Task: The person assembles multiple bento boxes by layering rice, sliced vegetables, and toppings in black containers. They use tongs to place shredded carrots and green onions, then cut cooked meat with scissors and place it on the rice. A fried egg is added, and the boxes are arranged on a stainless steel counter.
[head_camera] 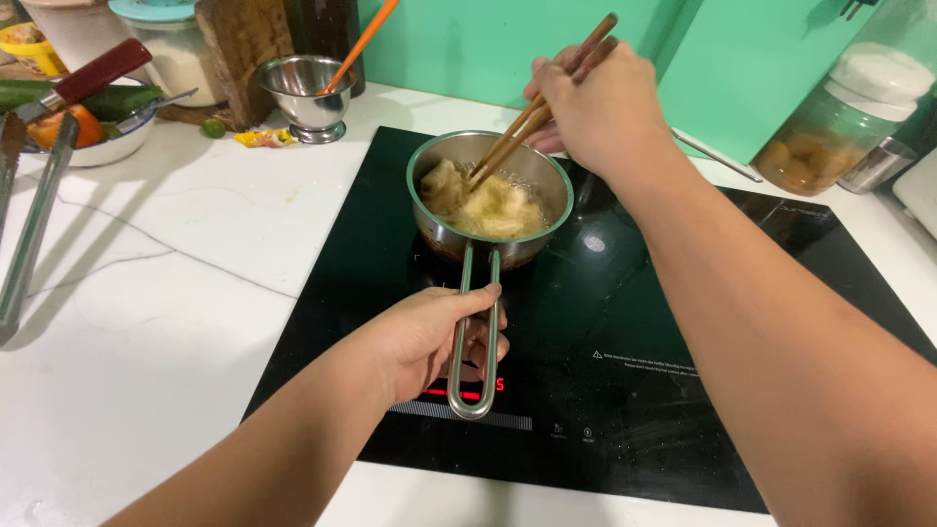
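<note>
- My left hand is closed round the loop handle of the small steel saucepan on the black cooktop.
- My right hand pinches wooden chopsticks, tips in the pale pieces bubbling in oil; frying looks underway, nothing lifted out.
- A white-lidded clear jar of brownish lumps stands on the counter, far right.

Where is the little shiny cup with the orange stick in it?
The small steel cup stands at the back left of the white counter, just behind the black cooktop, beside the wooden board.
</note>
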Action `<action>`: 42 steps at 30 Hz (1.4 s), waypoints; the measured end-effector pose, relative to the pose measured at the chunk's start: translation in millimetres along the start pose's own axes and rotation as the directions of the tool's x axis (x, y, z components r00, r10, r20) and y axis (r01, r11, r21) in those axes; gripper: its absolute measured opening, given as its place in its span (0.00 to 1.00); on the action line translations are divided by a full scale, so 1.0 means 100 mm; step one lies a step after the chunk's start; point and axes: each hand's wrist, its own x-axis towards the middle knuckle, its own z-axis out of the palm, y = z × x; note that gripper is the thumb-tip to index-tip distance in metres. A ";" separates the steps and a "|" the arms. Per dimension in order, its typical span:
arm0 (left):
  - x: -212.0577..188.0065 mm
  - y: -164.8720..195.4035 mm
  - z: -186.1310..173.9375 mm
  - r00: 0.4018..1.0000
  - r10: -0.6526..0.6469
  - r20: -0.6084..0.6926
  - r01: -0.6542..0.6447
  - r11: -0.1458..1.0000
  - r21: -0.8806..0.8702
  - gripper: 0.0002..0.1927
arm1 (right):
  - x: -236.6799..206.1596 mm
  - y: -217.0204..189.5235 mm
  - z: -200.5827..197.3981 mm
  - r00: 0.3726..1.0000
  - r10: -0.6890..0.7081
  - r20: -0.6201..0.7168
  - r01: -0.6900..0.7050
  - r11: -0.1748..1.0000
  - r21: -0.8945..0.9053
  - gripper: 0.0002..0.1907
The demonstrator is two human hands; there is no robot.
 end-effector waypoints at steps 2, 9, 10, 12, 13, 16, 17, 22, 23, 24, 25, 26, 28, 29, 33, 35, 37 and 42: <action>0.00 -0.01 -0.01 1.000 0.008 0.002 -0.008 1.000 0.002 0.18 | -0.05 -0.14 -0.04 0.998 -0.058 -0.023 0.058 0.998 0.001 0.11; 0.03 -0.02 0.01 1.000 -0.007 -0.017 0.007 1.000 -0.022 0.18 | -0.27 -0.21 0.35 0.975 -0.197 0.097 0.202 0.978 -0.045 0.14; 0.03 -0.01 0.00 1.000 -0.008 -0.018 0.008 1.000 -0.012 0.18 | -0.30 -0.18 0.39 0.970 -0.210 0.119 0.221 0.970 -0.096 0.15; 0.04 -0.01 0.00 1.000 -0.013 -0.013 0.013 1.000 0.004 0.18 | -0.36 -0.10 0.41 0.981 -0.148 0.124 0.167 0.974 -0.151 0.15; 0.04 -0.01 0.01 1.000 -0.012 -0.015 0.012 1.000 0.008 0.18 | -0.39 -0.06 0.39 0.985 -0.119 0.127 0.140 0.974 -0.179 0.15; 0.03 -0.01 0.00 1.000 -0.010 -0.028 0.010 1.000 0.014 0.19 | -0.43 0.08 0.24 0.998 -0.002 -0.064 0.011 0.990 0.142 0.11; 0.03 -0.01 0.00 1.000 -0.014 -0.024 0.014 1.000 0.011 0.18 | -0.45 0.14 0.16 0.990 0.077 -0.120 -0.048 0.973 0.225 0.12; 0.02 -0.01 0.02 0.999 -0.037 -0.016 0.038 0.999 0.036 0.19 | -0.47 0.46 0.09 0.893 0.351 -0.282 -0.169 0.842 0.512 0.12; 0.02 -0.01 0.02 0.999 -0.033 -0.016 0.033 0.998 0.048 0.19 | -0.45 0.52 0.13 0.887 0.377 -0.266 -0.191 0.824 0.533 0.12; 0.02 0.00 0.01 1.000 -0.025 -0.017 0.026 0.998 0.061 0.18 | -0.43 0.56 0.19 0.881 0.401 -0.250 -0.209 0.806 0.554 0.12; 0.02 0.00 0.01 1.000 -0.023 -0.010 0.023 0.998 0.053 0.18 | -0.40 0.60 0.23 0.876 0.423 -0.233 -0.226 0.786 0.576 0.12; 0.01 0.01 0.00 1.000 -0.021 -0.003 0.021 0.999 0.046 0.18 | -0.37 0.64 0.26 0.877 0.421 -0.232 -0.221 0.782 0.583 0.12; 0.01 0.01 0.00 1.000 -0.029 0.008 0.029 0.999 0.037 0.17 | -0.31 0.68 0.29 0.876 0.423 -0.233 -0.217 0.776 0.593 0.11; 0.01 0.01 -0.01 0.999 -0.036 0.011 0.036 0.999 0.037 0.18 | -0.29 0.69 0.33 0.873 0.433 -0.223 -0.234 0.774 0.588 0.11; 0.02 0.00 -0.01 0.999 -0.040 -0.008 0.040 0.999 0.022 0.17 | -0.12 0.62 0.47 0.901 0.378 -0.212 -0.234 0.837 0.494 0.09; 0.02 0.00 -0.02 0.999 -0.002 0.046 0.002 1.000 0.006 0.17 | 0.00 0.53 0.47 0.936 0.324 -0.139 -0.258 0.898 0.356 0.10; 0.03 -0.01 -0.02 0.998 0.011 0.063 -0.011 1.000 0.001 0.17 | 0.15 0.40 0.37 0.952 0.306 0.012 -0.304 0.941 0.149 0.13; 0.04 -0.01 -0.01 0.999 0.011 0.041 -0.011 1.000 0.005 0.18 | 0.35 0.19 0.08 0.961 0.274 0.032 -0.276 0.957 0.085 0.14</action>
